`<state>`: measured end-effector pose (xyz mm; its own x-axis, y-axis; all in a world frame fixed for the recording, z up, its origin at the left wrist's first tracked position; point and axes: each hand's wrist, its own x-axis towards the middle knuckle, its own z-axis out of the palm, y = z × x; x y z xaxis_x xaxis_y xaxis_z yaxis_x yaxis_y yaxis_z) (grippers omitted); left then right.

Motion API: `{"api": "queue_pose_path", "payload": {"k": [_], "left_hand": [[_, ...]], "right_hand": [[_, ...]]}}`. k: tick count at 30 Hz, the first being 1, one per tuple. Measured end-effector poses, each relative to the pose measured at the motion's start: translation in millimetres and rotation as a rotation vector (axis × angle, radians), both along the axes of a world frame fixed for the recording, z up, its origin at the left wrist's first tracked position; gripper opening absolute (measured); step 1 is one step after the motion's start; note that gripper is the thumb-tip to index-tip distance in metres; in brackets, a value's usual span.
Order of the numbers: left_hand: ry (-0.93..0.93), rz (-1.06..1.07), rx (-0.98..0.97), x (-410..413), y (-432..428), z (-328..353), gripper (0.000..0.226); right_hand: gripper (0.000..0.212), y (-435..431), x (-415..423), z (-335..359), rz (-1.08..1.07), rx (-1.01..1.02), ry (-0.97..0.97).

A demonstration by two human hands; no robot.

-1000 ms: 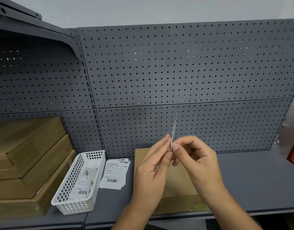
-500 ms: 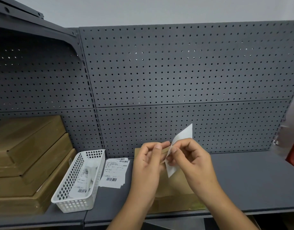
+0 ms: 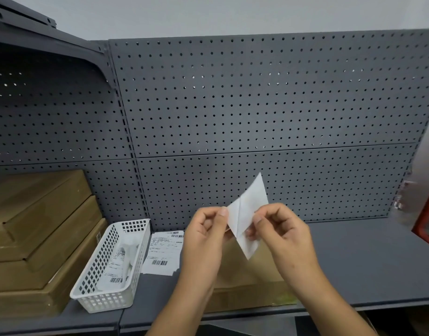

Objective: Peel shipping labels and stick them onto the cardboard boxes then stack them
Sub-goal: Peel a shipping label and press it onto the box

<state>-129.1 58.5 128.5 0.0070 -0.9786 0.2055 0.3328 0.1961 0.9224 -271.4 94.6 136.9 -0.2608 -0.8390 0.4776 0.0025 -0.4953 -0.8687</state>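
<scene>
While pinched from both sides, held up in the air over a flat cardboard box (image 3: 252,275): a white shipping label (image 3: 247,214), blank side to the camera, tipped onto one corner, with a straight line down its middle (fold or peeled edge, impossible to tell). Grasped at the left edge by the left hand (image 3: 206,241), thumb and forefinger closed on the paper, remaining fingers curled. Grasped at the right edge by the right hand (image 3: 279,229), also in a pinch. Lying on the grey shelf (image 3: 366,258) below the hands, the box, largely hidden by the wrists. Just left of it, flat on the shelf, a printed label sheet (image 3: 163,251) with barcodes. Left again, just beside that sheet, a white perforated basket (image 3: 107,270) holding more barcoded papers. At far left, a stack of three flat cardboard boxes (image 3: 39,229), each laid askew on the one below. Behind everything, a dark grey pegboard (image 3: 257,105).
</scene>
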Motion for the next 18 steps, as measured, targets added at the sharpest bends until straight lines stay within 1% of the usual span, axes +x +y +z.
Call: {"api": "queue_pose_path", "payload": {"k": [2, 4, 6, 8, 9, 10, 12, 14, 15, 16, 17, 18], "left_hand": [[0.049, 0.025, 0.018, 7, -7, 2, 0.015], [0.029, 0.041, -0.006, 12, -10, 4, 0.014], [-0.081, 0.047, -0.077, 12, -10, 4, 0.011], [-0.264, 0.068, -0.2, 13, -9, 4, 0.007], [-0.358, 0.084, -0.26, 13, -9, 5, 0.007], [-0.444, 0.108, -0.312, 14, -8, 6, 0.008], [-0.559, 0.145, -0.391, 14, -5, 10, 0.007], [-0.619, 0.149, -0.445, 14, -2, 13, 0.006], [-0.639, 0.153, -0.468, 14, -1, 15, 0.006], [-0.647, 0.164, -0.487, 14, -1, 17, 0.006], [-0.648, 0.182, -0.503, 15, -2, 18, 0.004], [-0.651, 0.203, -0.518, 15, -4, 20, 0.003]], "right_hand": [[0.011, -1, -9, -1, -0.052, 0.008, -0.07], [0.011, 0, -16, -2, -0.044, 0.032, -0.061], [0.009, 1, -17, -3, -0.027, 0.055, 0.024], [0.005, 2, -15, 1, -0.093, 0.019, 0.096], [0.008, 3, -14, 5, -0.16, -0.025, 0.153], [0.013, 4, -13, 11, -0.231, -0.076, 0.249], [0.022, 5, -15, 25, -0.338, -0.172, 0.561], [0.025, 0, -20, 35, -0.315, -0.15, 0.855], [0.021, -5, -24, 38, -0.256, -0.094, 0.946], [0.014, -9, -27, 41, -0.181, -0.035, 0.988], [0.006, -13, -30, 42, -0.106, 0.019, 0.98], [0.002, -15, -31, 44, -0.043, 0.059, 0.923]]}}
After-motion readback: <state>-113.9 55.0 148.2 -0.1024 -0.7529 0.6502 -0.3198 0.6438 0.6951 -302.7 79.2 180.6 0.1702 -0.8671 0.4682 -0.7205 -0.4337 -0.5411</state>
